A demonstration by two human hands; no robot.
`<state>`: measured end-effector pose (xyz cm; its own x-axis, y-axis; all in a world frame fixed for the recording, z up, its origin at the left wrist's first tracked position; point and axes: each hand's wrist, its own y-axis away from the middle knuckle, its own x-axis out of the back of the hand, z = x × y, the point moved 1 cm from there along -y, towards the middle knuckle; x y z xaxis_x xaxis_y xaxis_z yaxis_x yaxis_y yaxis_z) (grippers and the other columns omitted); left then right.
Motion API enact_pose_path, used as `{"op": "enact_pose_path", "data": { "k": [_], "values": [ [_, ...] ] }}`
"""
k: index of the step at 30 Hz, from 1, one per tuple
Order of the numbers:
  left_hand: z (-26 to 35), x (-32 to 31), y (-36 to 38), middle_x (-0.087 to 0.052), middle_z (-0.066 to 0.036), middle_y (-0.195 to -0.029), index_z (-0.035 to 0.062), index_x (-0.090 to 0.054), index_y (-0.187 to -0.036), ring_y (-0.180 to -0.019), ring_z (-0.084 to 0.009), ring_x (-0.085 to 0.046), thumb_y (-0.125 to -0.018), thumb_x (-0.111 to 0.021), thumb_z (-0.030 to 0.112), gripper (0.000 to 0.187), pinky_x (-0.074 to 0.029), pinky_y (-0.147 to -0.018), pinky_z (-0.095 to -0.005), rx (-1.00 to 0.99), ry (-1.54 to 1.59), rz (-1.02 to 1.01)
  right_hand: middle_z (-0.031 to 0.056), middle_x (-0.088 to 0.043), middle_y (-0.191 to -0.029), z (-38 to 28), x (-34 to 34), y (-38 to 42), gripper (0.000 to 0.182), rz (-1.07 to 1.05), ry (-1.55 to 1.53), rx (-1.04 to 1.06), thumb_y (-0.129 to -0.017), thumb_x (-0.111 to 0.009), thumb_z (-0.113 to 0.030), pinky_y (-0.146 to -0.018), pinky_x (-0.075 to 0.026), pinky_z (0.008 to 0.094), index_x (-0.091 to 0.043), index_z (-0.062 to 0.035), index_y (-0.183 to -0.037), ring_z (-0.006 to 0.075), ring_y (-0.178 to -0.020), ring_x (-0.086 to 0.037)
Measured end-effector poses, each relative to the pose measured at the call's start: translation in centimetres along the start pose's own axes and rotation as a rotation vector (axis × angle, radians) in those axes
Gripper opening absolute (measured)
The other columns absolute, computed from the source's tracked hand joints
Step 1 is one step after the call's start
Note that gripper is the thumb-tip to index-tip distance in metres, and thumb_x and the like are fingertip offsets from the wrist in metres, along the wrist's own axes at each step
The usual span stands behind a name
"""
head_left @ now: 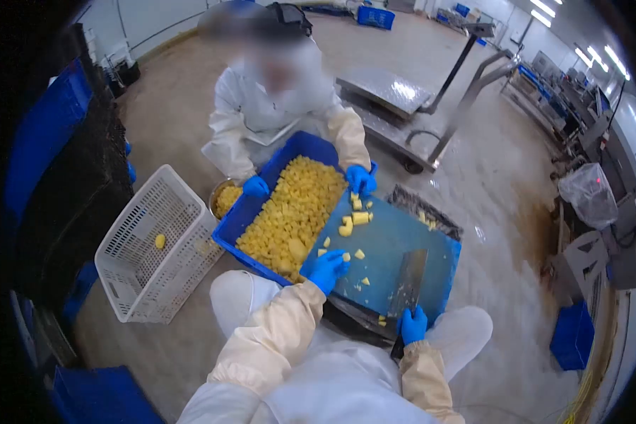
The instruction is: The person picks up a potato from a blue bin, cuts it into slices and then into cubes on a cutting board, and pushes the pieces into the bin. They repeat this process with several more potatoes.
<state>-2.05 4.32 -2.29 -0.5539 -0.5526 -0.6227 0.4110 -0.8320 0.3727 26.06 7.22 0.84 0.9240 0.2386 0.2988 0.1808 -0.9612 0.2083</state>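
My left hand (327, 271), in a blue glove, pinches a small yellow piece (345, 257) over the left edge of a blue-green cutting board (381, 265). My right hand (413, 326), also gloved, is closed on the handle of a wide-bladed knife (411, 279), whose blade lies over the board's right part. Several cut yellow chunks (360, 218) are near the board's far end, and small bits lie about my left hand. Left of the board, a blue crate (246, 218) holds many yellow cubes (297, 205).
Opposite me sits a co-worker in white (272, 116), one gloved hand at the board's far end, the other at the crate. A white basket (169, 265) with one yellow piece and a metal bowl (226, 198) are at left. A wheeled platform scale (396, 106) stands behind.
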Motion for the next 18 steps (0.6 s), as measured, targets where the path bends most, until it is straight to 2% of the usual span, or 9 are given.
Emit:
{"op": "enact_pose_path", "data": {
  "k": [1,4,5,8,11,13,15,18],
  "values": [
    [0.1,-0.1,-0.1,-0.059,-0.006,-0.088,0.0035,-0.056,-0.101,-0.08,-0.0165,-0.059,-0.085,-0.056,0.007,0.016,-0.05,-0.064,-0.0256,0.077,0.178,-0.057,0.0067,-0.051,-0.053,0.8,0.0,-0.4,0.009,0.005,0.005,0.007,-0.082,-0.051,-0.009,-0.037,-0.039,0.0315,-0.049,-0.0012,-0.078,0.0148,-0.041,-0.049],
    [-0.1,0.4,-0.4,-0.057,-0.005,-0.09,0.0041,-0.056,-0.099,-0.085,-0.0166,-0.058,-0.086,-0.055,0.006,0.013,-0.05,-0.068,-0.0264,0.068,0.322,-0.139,0.0076,-0.051,-0.053,2.3,0.2,-1.0,0.008,0.001,0.027,0.038,-0.083,-0.051,-0.008,-0.037,-0.039,0.0316,-0.049,-0.0014,-0.08,0.0152,-0.041,-0.05],
    [-0.2,0.7,-0.7,-0.057,-0.009,-0.093,0.0015,-0.055,-0.102,-0.088,-0.0208,-0.057,-0.087,-0.049,0.0,0.016,-0.051,-0.075,-0.03,0.101,0.385,-0.13,0.0076,-0.051,-0.053,2.5,0.3,-1.3,0.008,-0.004,0.026,0.049,-0.083,-0.051,-0.008,-0.037,-0.039,0.0316,-0.049,-0.0014,-0.08,0.0152,-0.041,-0.05],
    [0.1,0.5,-0.6,-0.057,-0.008,-0.092,0.002,-0.055,-0.101,-0.088,-0.0195,-0.057,-0.086,-0.05,0.0,0.015,-0.051,-0.075,-0.0294,0.082,0.424,-0.106,0.0085,-0.049,-0.054,1.5,0.1,-0.7,0.007,-0.006,-0.056,0.027,-0.084,-0.049,-0.004,-0.03,-0.037,0.0309,-0.045,-0.0012,-0.079,0.0159,-0.037,-0.047],
    [0.5,0.3,-0.3,-0.057,-0.004,-0.088,0.0053,-0.057,-0.098,-0.082,-0.0145,-0.057,-0.085,-0.054,0.004,0.013,-0.049,-0.067,-0.0249,0.049,0.308,-0.145,0.0091,-0.049,-0.053,1.2,0.2,-0.5,0.007,-0.009,-0.043,0.035,-0.084,-0.049,-0.004,-0.029,-0.037,0.0311,-0.044,-0.0009,-0.081,0.0161,-0.037,-0.048],
    [0.4,0.5,-0.3,-0.057,-0.004,-0.089,0.0041,-0.056,-0.1,-0.081,-0.0146,-0.057,-0.086,-0.053,0.003,0.015,-0.049,-0.068,-0.025,0.052,0.287,-0.17,0.009,-0.048,-0.052,0.9,0.2,-0.2,0.006,0.001,-0.121,-0.039,-0.084,-0.049,-0.005,-0.029,-0.037,0.031,-0.044,-0.0006,-0.084,0.0164,-0.036,-0.048],
    [0.5,0.1,-0.1,-0.058,-0.004,-0.091,0.0028,-0.056,-0.103,-0.081,-0.0148,-0.056,-0.086,-0.051,0.002,0.017,-0.049,-0.068,-0.025,0.061,0.264,-0.197,0.0089,-0.048,-0.052,1.7,0.3,-0.4,0.006,0.001,-0.104,-0.027,-0.084,-0.049,-0.005,-0.029,-0.037,0.0309,-0.045,-0.0006,-0.085,0.0164,-0.037,-0.047],
    [0.7,-0.4,0.5,-0.059,-0.004,-0.09,0.0021,-0.055,-0.105,-0.076,-0.0141,-0.057,-0.085,-0.053,0.003,0.019,-0.049,-0.066,-0.0236,0.065,0.165,-0.1,0.0087,-0.049,-0.053,1.8,0.4,-0.4,0.006,-0.022,-0.107,-0.027,-0.084,-0.048,-0.005,-0.03,-0.037,0.0306,-0.047,-0.0005,-0.088,0.0163,-0.037,-0.047]
  ]
}}
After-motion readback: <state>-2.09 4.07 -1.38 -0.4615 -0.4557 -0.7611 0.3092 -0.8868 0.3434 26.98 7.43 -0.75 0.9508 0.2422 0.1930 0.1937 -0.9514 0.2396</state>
